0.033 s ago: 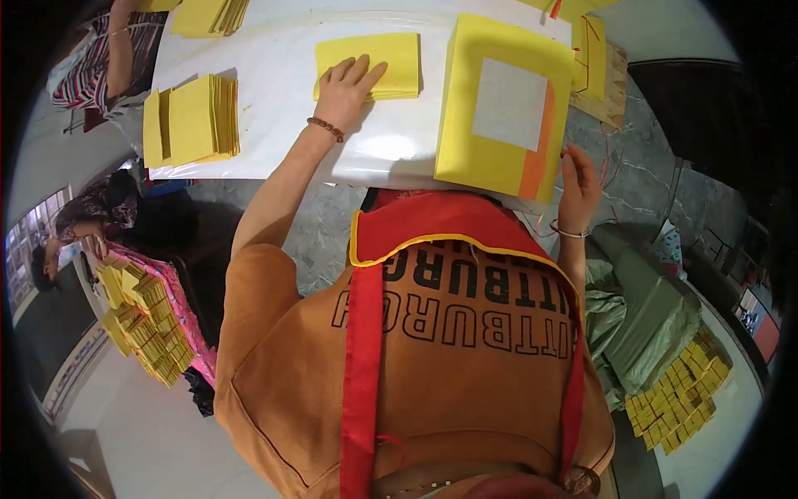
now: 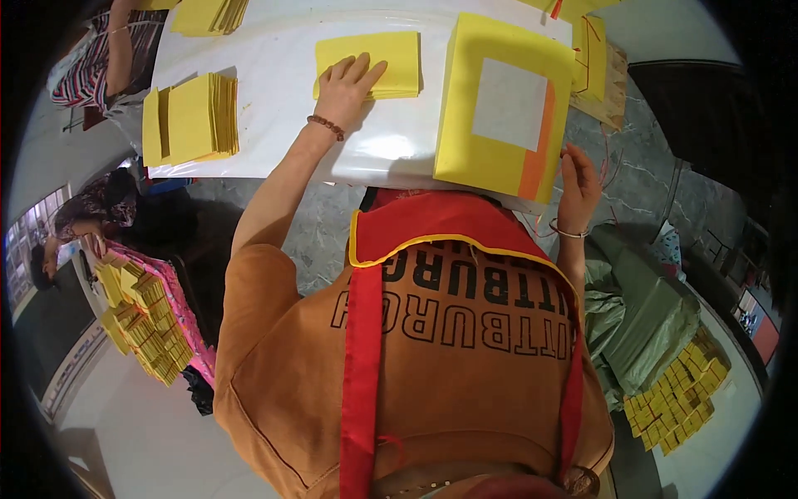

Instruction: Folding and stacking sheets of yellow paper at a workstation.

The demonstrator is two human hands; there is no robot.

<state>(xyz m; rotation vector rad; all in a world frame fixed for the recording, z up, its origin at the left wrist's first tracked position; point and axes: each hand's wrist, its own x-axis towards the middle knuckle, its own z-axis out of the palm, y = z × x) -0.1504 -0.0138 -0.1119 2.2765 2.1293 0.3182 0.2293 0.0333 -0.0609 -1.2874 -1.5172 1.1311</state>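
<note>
My left hand (image 2: 342, 90) lies with fingers spread on a small stack of folded yellow paper (image 2: 395, 65) on the white-covered table (image 2: 283, 91). It presses the stack from above and grips nothing. To its right stands a large, thick yellow block (image 2: 461, 100), with a pale square and an orange strip on top. Just off the block's right edge is my right hand (image 2: 582, 181), its fingers loosely bent and partly apart. I see nothing held in it; whether a fingertip touches the block I cannot tell.
Yellow folded paper bundles (image 2: 191, 121) stand at the table's left. Another person's arm (image 2: 120, 50) reaches in at the far left. Yellow bundles lie on a pink cloth (image 2: 179, 291) at lower left. Green sheeting (image 2: 644, 308) and stacked yellow packets (image 2: 677, 399) sit at right.
</note>
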